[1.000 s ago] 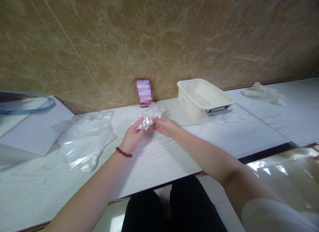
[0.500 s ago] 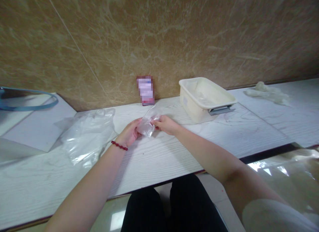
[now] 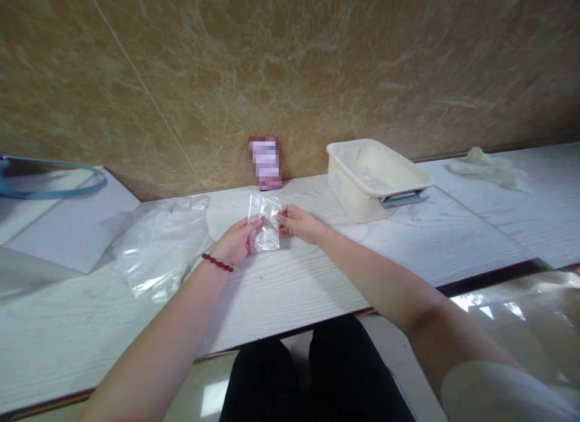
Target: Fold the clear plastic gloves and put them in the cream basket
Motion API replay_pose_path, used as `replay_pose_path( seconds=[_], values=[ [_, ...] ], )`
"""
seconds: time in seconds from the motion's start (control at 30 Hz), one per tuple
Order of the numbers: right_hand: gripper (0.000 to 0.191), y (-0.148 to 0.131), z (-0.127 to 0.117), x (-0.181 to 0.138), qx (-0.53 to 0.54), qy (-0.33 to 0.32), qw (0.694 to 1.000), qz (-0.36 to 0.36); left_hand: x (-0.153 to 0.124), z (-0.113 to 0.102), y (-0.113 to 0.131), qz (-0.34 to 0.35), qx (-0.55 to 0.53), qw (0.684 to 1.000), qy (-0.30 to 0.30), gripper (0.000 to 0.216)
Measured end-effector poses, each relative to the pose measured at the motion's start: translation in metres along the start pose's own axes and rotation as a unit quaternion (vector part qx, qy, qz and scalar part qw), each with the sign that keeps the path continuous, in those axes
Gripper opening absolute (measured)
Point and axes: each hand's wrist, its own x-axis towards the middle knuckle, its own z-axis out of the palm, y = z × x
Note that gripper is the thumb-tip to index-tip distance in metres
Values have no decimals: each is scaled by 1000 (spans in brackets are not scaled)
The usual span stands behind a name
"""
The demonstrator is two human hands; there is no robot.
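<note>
A small clear plastic bag [image 3: 267,236] is held up over the white wood-grain table, spread fairly flat between my hands. My left hand [image 3: 236,240] pinches its left side, thumb on the front face. At the right edge, the fingers of my right hand [image 3: 299,223] are closed on the bag. Whether anything lies inside the bag I cannot make out. On the table to the left of my left hand lies a heap of larger clear plastic bags [image 3: 158,246].
A cream plastic bin [image 3: 351,195] with a grey handle stands to the right, clear plastic inside. Behind the bag, a phone-like object [image 3: 266,163] with a blurred face leans on the marble wall. Crumpled plastic [image 3: 492,168] lies far right; a white box [image 3: 67,228] and blue strap [image 3: 54,195] are left.
The small bag was folded and slanted between my fingers; now it is opened out flat and more upright. Both hands stay nearly in place.
</note>
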Motion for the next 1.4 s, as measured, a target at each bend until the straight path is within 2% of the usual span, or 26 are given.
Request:
replay_pose_path(
  seconds=[0.2, 0.3, 0.57, 0.8, 0.9, 1.0, 1.13, 1.4],
  values=[
    [25, 8, -7, 7, -6, 53, 999, -1, 3, -3, -2, 6, 20, 1000, -10, 22],
    [20, 9, -9, 9, -22, 67, 997, 9, 1, -2, -2, 2, 33, 999, -25, 23],
    [15, 10, -10, 8, -55, 51, 997, 2, 1, -1, -7, -7, 49, 998, -38, 26],
    [27, 5, -6, 7, -24, 62, 998, -25, 0, 3, -8, 6, 49, 998, -32, 35],
    [29, 1, -3, 2, 3, 49, 999, 3, -1, 4, -8, 24, 38, 999, -29, 38],
    [30, 0, 0, -2, -33, 7, 999, 40, -1, 5, -8, 37, 39, 998, -42, 38],
    [32, 5, 0, -1, -117, -13, 993, 27, -2, 5, -8, 45, 40, 997, -40, 34],
    [30, 4, 0, -2, -158, -23, 987, 19, -2, 6, -9, 49, 51, 997, -28, 35]
  ],
)
